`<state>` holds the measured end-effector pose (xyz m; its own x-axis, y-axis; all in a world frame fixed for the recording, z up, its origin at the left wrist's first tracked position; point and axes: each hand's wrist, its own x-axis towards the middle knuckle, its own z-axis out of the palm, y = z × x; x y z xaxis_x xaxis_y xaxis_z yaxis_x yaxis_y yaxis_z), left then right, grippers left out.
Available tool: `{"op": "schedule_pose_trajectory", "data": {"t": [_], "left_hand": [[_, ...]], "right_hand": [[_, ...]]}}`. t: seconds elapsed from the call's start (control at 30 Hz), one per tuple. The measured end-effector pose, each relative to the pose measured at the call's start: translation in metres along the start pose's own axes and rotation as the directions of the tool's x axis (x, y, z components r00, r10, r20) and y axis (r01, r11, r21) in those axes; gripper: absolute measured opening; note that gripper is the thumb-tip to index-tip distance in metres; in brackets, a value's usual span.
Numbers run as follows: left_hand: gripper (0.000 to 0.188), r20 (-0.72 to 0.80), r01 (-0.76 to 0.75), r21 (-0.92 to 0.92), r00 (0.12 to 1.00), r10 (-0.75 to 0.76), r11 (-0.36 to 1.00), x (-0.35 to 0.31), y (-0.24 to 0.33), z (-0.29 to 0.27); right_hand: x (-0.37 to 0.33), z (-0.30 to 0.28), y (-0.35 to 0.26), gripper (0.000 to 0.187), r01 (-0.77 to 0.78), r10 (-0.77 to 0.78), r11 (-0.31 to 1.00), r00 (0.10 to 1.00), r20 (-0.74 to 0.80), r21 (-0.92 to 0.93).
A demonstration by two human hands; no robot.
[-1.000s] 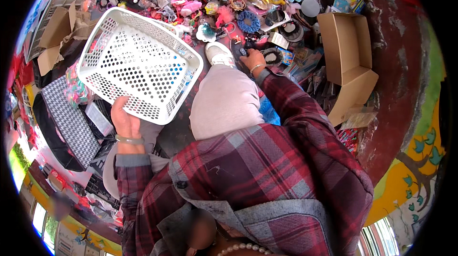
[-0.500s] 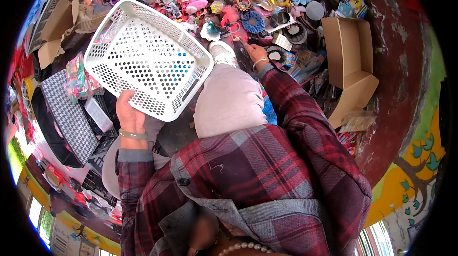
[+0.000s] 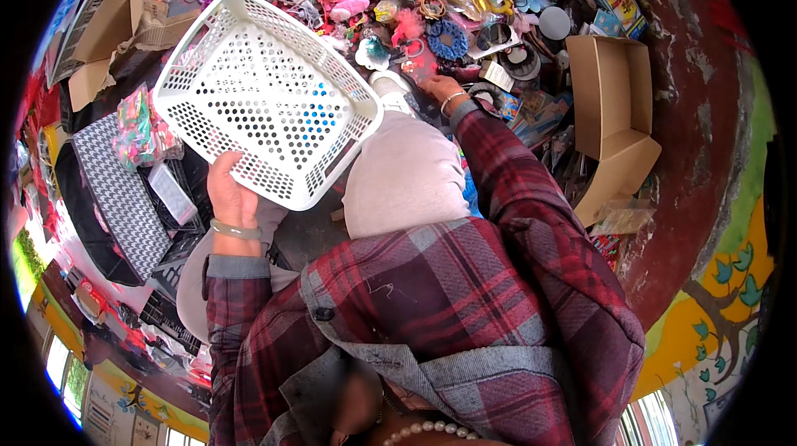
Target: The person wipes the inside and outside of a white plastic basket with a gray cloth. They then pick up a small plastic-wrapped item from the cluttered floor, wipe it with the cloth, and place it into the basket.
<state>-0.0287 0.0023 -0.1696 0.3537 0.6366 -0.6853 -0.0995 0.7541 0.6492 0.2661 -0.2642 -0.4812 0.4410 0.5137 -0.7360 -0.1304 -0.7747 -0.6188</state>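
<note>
1. We found the left hand (image 3: 232,197) clamped on the near long side of a white basket (image 3: 241,72), roughly midway along that side, with little gap between digits and rim; it had hold of nothing else that we could see
2. We noted that the basket lay ahead of the left hand and slightly to its right, tilted in view, its long axis running from upper left to lower right
3. We placed the right hand (image 3: 440,89) beyond the basket's right-hand corner and well apart from it, with a light shoe (image 3: 390,87) between the two; the left hand was the nearer to the basket, the right the nearer to the heap of small accessories (image 3: 349,7)
4. We recorded the right fingers as pointing down into the near edge of that heap, below a blue scrunchie (image 3: 447,39) and to the left of a small pale box (image 3: 496,75); a cardboard box (image 3: 610,97) stood farther right
5. We could not tell how far the right fingers were parted, nor whether they had hold of anything, since the tips blurred into the goods
6. We could not see the left fingers under the basket, nor identify the blue showing through its holes; the frame's upper edge cut off the heap
</note>
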Motion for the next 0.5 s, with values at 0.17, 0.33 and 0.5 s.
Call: {"op": "schedule_pose_trajectory", "data": {"t": [0.17, 0.33, 0.5], "left_hand": [[0.049, 0.005, 0.016, -0.008, 1.0, -0.016, 1.0, -0.001, -0.001, 0.003], [0.05, 0.011, -0.016, -0.013, 1.0, 0.016, 1.0, -0.001, -0.003, 0.003], [0.051, 0.013, 0.008, -0.011, 1.0, -0.007, 1.0, 0.001, -0.003, -0.001]], "right_hand": [[-0.019, 0.005, -0.003, 0.046, 0.084, -0.082, 0.951, 0.996, 0.02, -0.297], [-0.033, -0.016, -0.028, 0.036, 0.231, -0.176, 0.87, 0.971, 0.163, -0.435], [-0.056, -0.044, -0.046, 0.019, -0.197, 0.103, 0.919, 0.956, 0.274, 0.342]]}}
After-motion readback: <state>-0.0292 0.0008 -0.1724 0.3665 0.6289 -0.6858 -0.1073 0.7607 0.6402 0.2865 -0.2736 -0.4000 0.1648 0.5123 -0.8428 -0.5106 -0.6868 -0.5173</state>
